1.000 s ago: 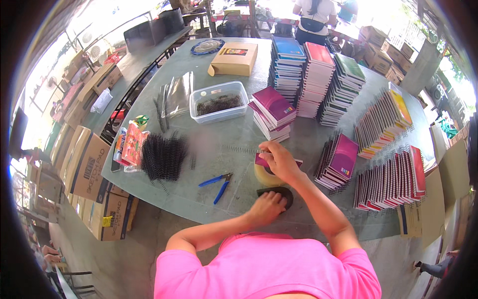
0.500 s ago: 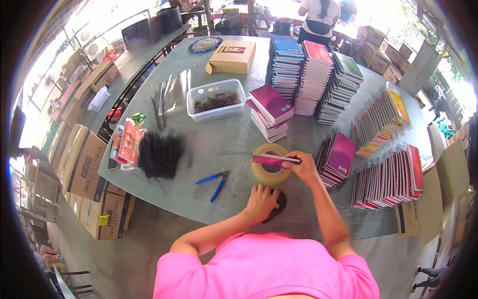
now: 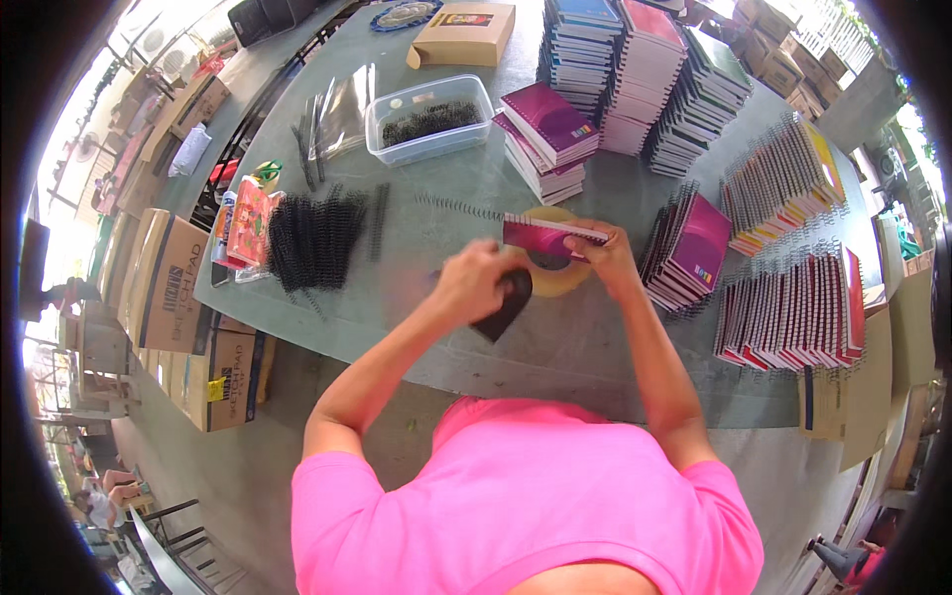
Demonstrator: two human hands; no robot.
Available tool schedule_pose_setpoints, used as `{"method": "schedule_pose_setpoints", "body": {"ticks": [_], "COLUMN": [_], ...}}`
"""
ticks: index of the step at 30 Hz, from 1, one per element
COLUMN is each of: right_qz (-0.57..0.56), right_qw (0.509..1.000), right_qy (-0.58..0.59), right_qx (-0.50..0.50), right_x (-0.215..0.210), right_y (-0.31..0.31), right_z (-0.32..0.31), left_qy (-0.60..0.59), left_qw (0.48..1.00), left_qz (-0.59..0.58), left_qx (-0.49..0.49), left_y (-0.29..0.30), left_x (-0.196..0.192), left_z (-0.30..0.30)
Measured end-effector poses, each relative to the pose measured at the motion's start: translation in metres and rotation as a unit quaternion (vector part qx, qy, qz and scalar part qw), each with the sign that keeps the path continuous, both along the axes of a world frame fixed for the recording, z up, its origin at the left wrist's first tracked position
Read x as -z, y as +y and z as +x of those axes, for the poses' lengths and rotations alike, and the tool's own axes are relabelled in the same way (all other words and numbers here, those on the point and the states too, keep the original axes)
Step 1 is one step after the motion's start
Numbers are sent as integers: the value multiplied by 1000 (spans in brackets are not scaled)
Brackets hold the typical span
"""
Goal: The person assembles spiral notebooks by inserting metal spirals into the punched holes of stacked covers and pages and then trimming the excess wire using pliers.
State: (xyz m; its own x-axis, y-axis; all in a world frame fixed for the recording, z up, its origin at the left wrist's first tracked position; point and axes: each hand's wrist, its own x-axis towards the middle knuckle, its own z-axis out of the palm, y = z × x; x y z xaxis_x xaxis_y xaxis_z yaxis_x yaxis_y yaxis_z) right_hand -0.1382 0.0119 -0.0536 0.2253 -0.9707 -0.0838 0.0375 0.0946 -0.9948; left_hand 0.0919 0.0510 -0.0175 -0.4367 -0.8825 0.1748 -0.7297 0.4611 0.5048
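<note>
My right hand is closed on the right end of a small purple notebook, held over a roll of clear tape. A thin dark spiral coil sticks out to the left from the notebook's punched edge. My left hand, smeared by motion, has curled fingers against a dark, flat piece whose kind I cannot make out. A bit of blue beside that hand is mostly hidden. To the left lies a heap of black spiral coils.
A clear plastic tub of coils stands behind. Purple notebooks, blue ones and pink ones are stacked beyond; red spiral notebooks stand at right. Cartons flank the table's left edge. A cardboard box lies at the back.
My left hand has moved left and away from me, the dark piece shifting with it, to where the blue-handled pliers lay. The right hand still holds the notebook. The whole view has tilted downward.
</note>
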Motion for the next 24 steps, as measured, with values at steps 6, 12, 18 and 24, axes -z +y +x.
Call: {"method": "schedule_pose_setpoints", "body": {"ticks": [6, 12, 18, 24], "right_qz": [-5, -50, -40, -22], "right_qw": [1000, 998, 999, 1000], "right_qy": [-13, 30, 4, 17], "right_qx": [2, -9, -7, -4], "right_x": [-1, 2, -4, 5], "right_y": [4, 4, 8, 8], "right_z": [-3, -8, -4, -8], "left_qy": [215, 187, 123, 101], "left_qw": [936, 962, 982, 984], "left_qz": [-225, -176, -145, -138], "left_qx": [-165, -92, -19, -49], "left_y": [-15, -18, -19, -21], "left_x": [-38, -25, -6, -8], "left_z": [-7, -18, -25, -30]}}
